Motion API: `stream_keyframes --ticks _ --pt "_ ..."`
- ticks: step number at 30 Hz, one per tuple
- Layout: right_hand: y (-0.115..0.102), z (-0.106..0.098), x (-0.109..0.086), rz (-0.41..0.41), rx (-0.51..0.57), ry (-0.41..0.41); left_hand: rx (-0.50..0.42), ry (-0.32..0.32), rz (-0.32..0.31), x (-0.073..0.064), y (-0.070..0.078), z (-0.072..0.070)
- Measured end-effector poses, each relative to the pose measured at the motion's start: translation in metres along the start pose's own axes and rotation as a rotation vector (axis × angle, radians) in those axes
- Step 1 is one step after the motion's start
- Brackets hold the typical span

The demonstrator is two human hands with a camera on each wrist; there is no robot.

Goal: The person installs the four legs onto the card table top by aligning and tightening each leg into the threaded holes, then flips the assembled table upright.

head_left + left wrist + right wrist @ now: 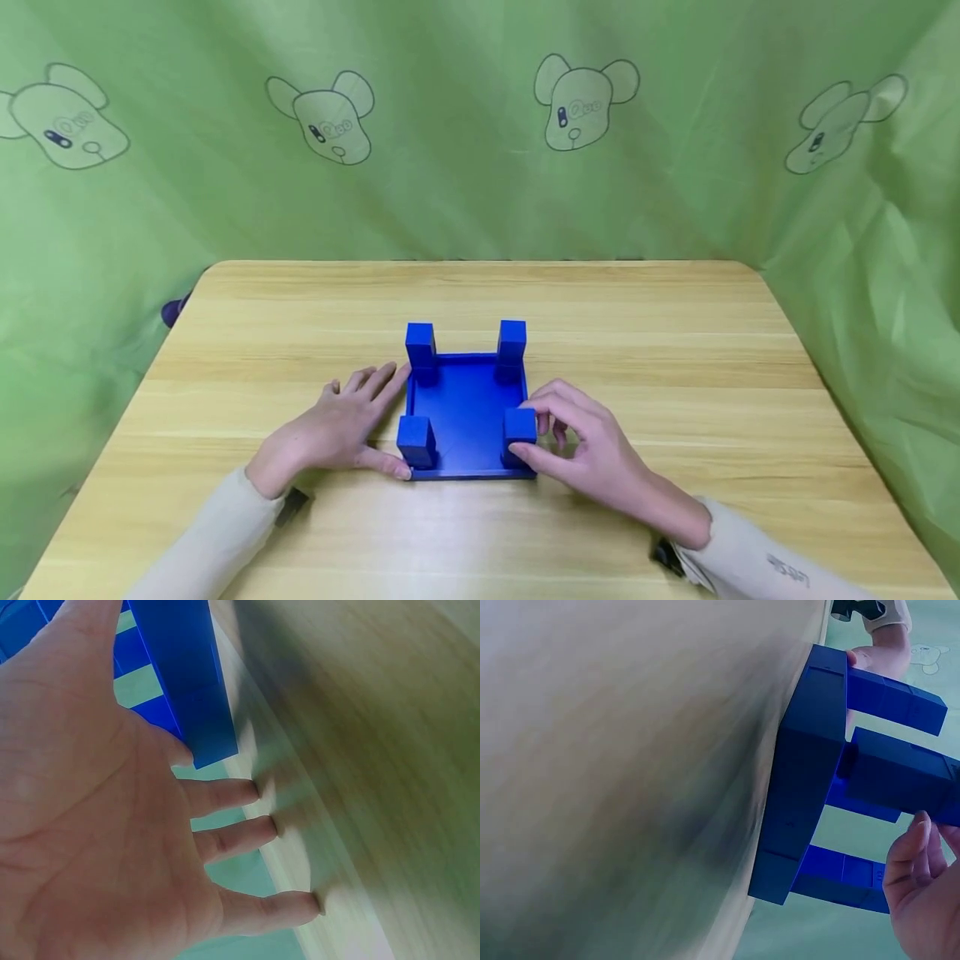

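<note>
A square blue tray-like base (465, 425) with a low rim lies on the table, a blue post standing at each corner. My left hand (341, 429) has its fingers spread along the left side of the base, thumb by the near left post (416, 440). In the left wrist view, several fingertips of that hand (112, 817) touch the tabletop. Thumb and fingers of my right hand (588, 442) pinch the top of the near right post (520, 427). From the right wrist view, that post (900, 772) appears upright over its corner; its seating is unclear.
The base sits near the middle of a light wooden table (660, 333). Two more posts, the far left one (421, 346) and the far right one (512, 346), rise at the back corners. A green curtain (465, 200) with printed animal heads surrounds the table.
</note>
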State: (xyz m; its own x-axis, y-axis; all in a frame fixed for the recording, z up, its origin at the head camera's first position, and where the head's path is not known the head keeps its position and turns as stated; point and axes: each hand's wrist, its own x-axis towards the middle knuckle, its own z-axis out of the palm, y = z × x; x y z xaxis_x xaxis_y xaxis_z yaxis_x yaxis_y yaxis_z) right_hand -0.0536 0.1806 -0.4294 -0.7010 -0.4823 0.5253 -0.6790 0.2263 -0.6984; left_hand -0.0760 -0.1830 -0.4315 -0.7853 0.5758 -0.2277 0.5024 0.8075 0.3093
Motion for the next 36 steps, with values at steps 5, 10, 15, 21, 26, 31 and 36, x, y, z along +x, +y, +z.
stream_keyframes --ticks 5,10,15,21,26,31,36 --pt "-0.0017 -0.0008 0.0004 -0.035 0.017 -0.016 0.0 -0.003 -0.004 0.0017 0.001 0.0001" --pt "-0.0014 -0.0004 0.0006 -0.046 0.016 -0.015 -0.002 0.001 -0.002 0.0019 0.0017 0.0002" --pt "-0.0012 -0.0013 -0.0011 0.003 0.005 -0.029 -0.003 0.0 -0.007 0.0019 0.0015 0.0011" --pt "-0.0011 -0.001 -0.0022 0.052 -0.01 -0.043 0.001 -0.004 -0.009 0.0014 0.0005 0.0019" --pt "-0.0006 0.0004 -0.003 0.061 -0.016 -0.032 0.001 -0.004 -0.008 0.0014 -0.0005 0.0016" --pt "0.0003 0.0004 -0.0036 0.06 -0.005 -0.025 0.003 -0.004 -0.008 0.0012 -0.0006 0.0008" --pt "0.0011 -0.0014 -0.0048 0.037 0.001 -0.009 0.0 -0.014 -0.008 0.0019 -0.0001 0.0008"
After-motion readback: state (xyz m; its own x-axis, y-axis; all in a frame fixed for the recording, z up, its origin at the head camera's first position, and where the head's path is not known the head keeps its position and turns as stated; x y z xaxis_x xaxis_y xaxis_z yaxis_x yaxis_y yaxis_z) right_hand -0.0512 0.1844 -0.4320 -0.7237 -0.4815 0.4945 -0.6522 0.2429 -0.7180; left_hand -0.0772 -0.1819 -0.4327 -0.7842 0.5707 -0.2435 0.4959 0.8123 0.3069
